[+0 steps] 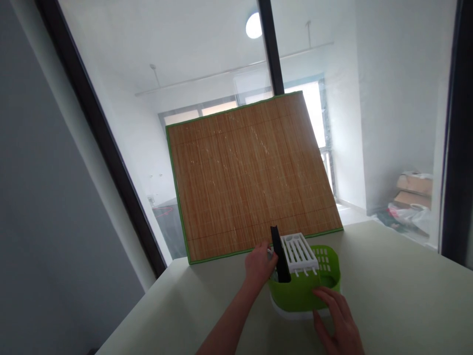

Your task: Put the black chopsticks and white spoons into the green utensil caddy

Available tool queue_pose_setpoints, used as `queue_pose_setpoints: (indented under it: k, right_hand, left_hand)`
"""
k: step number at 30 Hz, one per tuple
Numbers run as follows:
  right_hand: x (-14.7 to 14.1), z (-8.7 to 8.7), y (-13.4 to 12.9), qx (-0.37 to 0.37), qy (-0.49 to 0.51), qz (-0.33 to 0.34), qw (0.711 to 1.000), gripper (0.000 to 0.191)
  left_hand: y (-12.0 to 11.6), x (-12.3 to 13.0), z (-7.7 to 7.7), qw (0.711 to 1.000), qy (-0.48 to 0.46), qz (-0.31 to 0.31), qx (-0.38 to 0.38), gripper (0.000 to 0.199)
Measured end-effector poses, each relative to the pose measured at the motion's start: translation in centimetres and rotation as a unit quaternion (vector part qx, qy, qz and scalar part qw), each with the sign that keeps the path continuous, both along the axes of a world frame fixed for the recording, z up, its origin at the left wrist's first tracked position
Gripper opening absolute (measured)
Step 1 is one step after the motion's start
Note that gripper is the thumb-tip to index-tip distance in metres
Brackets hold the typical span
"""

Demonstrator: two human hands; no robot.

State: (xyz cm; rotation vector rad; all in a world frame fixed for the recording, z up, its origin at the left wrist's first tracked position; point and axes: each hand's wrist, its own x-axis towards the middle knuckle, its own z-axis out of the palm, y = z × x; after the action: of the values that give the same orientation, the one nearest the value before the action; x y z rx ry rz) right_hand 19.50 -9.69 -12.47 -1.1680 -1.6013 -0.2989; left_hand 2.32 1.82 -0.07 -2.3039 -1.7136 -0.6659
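Observation:
A green plastic basket [295,295] with a white base stands on the pale table [388,286]. A white slotted insert [299,252] lies across its top, and a flat black object [280,256] stands upright at its left edge. My left hand [259,264] is at the basket's left rim, fingers curled by the black object; whether it grips it is unclear. My right hand [338,318] rests open against the basket's near right side.
A bamboo mat [251,172] with green edging leans against the glass wall just behind the basket. A dark window frame [107,148] runs diagonally at left. Cardboard boxes [414,190] lie beyond the glass at right.

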Motion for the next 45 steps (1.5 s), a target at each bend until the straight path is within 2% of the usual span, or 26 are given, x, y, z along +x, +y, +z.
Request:
queue_pose_setpoints:
  k: [8, 14, 20, 27, 34, 45]
  right_hand:
    - [-0.2, -0.2, 0.2, -0.002, -0.007, 0.010, 1.000, 0.035]
    - [-0.1, -0.2, 0.2, 0.004, 0.001, 0.010, 1.000, 0.032]
    - [-0.4, 0.2, 0.0, 0.017, 0.001, 0.026, 1.000, 0.030]
    - [-0.5, 0.4, -0.2, 0.014, -0.008, 0.043, 0.999, 0.027]
    - [-0.4, 0.4, 0.1, 0.039, -0.034, 0.052, 0.997, 0.024]
    - [-0.4, 0.0, 0.1, 0.024, -0.027, 0.066, 0.997, 0.027]
  left_hand:
    - [0.2, 0.2, 0.0, 1.000, 0.001, 0.016, -0.010, 0.033]
    - [0.2, 0.3, 0.4, 1.000, -0.001, 0.009, -0.014, 0.027]
    - [-0.2, 0.2, 0.0, 0.999, -0.047, 0.003, -0.008, 0.018]
    - [-0.1, 0.1, -0.5, 0.999, -0.047, 0.020, -0.014, 0.030]
    - [-0.5, -0.2, -0.3, 0.998, -0.049, -0.014, -0.027, 0.026]
    - [-0.9, -0.6, -0.2, 0.996, -0.070, -0.041, -0.036, 0.028]
